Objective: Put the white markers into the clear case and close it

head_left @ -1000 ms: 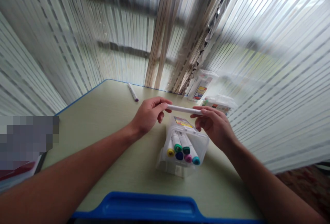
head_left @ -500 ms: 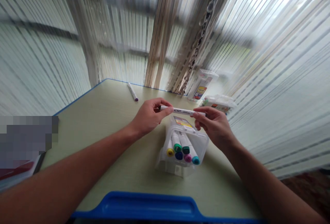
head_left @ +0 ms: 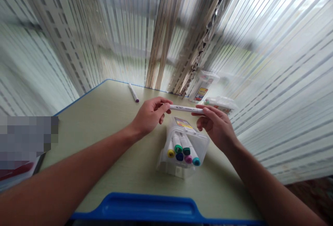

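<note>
Between my two hands a white marker (head_left: 185, 108) is held level. My left hand (head_left: 152, 113) pinches its left end, and the fingers hide that tip. The right end sits between the thumb and fingers of my right hand (head_left: 214, 120). Just below the marker, a clear plastic box (head_left: 204, 146) lies on the table with its opening toward me. Several markers (head_left: 183, 146) rest inside it, their yellow, green, blue, pink and turquoise caps facing me. A label shows on the box's upper side.
A white marker with a purple end (head_left: 133, 92) lies toward the back of the light table (head_left: 104, 115). Two more clear cases (head_left: 201, 87) stand at the back right against a striped curtain (head_left: 125, 38). A blue tray edge (head_left: 151, 207) lines the front.
My left hand has shifted slightly over the marker's left end, covering the dark tip seen before. The right fingers have moved further along the other end.
</note>
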